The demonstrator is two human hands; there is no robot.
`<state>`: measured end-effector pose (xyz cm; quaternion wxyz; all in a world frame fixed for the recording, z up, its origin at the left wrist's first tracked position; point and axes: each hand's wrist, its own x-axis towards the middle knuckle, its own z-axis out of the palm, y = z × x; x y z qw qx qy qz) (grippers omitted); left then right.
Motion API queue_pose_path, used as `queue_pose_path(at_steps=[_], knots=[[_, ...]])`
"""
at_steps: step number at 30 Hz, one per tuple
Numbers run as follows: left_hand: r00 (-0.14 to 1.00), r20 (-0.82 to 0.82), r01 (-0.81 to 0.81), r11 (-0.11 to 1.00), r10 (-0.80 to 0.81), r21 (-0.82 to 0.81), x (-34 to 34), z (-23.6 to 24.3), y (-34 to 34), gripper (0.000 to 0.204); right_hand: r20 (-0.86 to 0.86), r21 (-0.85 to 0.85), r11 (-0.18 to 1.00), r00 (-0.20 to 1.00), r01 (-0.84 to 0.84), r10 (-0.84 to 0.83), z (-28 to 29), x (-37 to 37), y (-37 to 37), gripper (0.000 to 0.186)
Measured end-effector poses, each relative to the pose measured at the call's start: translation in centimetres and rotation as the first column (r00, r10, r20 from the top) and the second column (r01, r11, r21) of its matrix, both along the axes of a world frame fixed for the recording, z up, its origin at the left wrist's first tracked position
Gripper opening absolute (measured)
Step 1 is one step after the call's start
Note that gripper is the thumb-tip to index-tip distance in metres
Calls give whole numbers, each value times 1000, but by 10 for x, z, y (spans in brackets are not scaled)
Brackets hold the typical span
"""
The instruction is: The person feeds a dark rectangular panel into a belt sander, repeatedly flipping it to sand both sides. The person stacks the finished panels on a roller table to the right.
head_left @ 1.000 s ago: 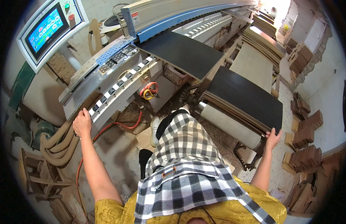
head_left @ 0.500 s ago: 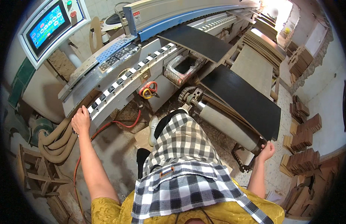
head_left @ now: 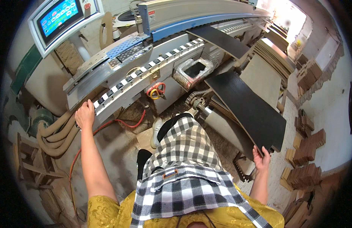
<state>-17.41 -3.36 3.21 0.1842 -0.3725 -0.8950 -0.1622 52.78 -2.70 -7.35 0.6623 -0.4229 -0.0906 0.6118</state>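
My left hand (head_left: pixel 85 115) has its fingers curled round the near end of the machine's feed rail (head_left: pixel 124 81), which carries black and white rollers. At the lower right, my right hand (head_left: pixel 262 159) grips the near end of a long black board (head_left: pixel 250 108), fingers and thumb at its edge. That board lies slanted on top of a stack of boards beside a grey roller (head_left: pixel 225 127). A second black board (head_left: pixel 221 41) sits in the machine farther off, under the blue pressure beam (head_left: pixel 198 26), and juts out to the right.
A control screen (head_left: pixel 60 19) stands at the upper left. A wire basket (head_left: pixel 195 72) and scissors (head_left: pixel 157 91) hang on the machine's side. Ribbed hoses (head_left: pixel 56 140) and a red air line (head_left: pixel 130 123) lie at floor level. Brown board stacks (head_left: pixel 309 148) line the right wall.
The black board in the machine has travelled farther away along the beam. My right hand has shifted left along the near board's end, its fingers now spread at the edge. The view has turned slightly.
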Motion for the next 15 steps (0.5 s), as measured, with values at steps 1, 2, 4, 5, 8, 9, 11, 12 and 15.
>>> queue_pose_path(at_steps=[1, 2, 4, 5, 8, 9, 11, 12, 15], knots=[[1000, -5, -5, 1000, 5, 4, 1, 0, 1, 46, -19, 37, 999, 1000, 23, -22, 1, -5, -5, 24], [1000, -6, -6, 1000, 6, 9, 1, 0, 0, 46, 7, 77, 997, 1000, 29, -29, 5, -11, -9, 23], [1000, -14, -7, 1000, 7, 17, -2, -3, -1, 45, 36, 113, 993, 999, 33, -37, 11, -18, -18, 24], [999, -41, -21, 1000, 21, 9, -1, -3, 0, 44, 64, 129, 991, 997, 26, -35, 11, -20, -23, 25], [999, -41, -19, 1000, 19, 4, 1, 0, 0, 43, 115, 171, 983, 993, -61, 42, 14, -21, -28, 29], [999, -31, -24, 1000, 25, 8, 0, -1, -2, 43, 110, 197, 975, 991, -103, 82, 17, -21, -26, 27], [1000, -14, -27, 999, 27, 20, 1, 0, -3, 43, 107, 215, 964, 985, -153, 132, 26, -31, -19, 26], [1000, -11, -28, 999, 28, 22, 1, 0, -4, 43, 81, 215, 961, 984, -172, 157, 28, -41, -12, 27], [1000, -16, -26, 999, 27, 36, 1, 1, -2, 43, -7, 227, 950, 975, -216, 224, 37, -88, 9, 27]])
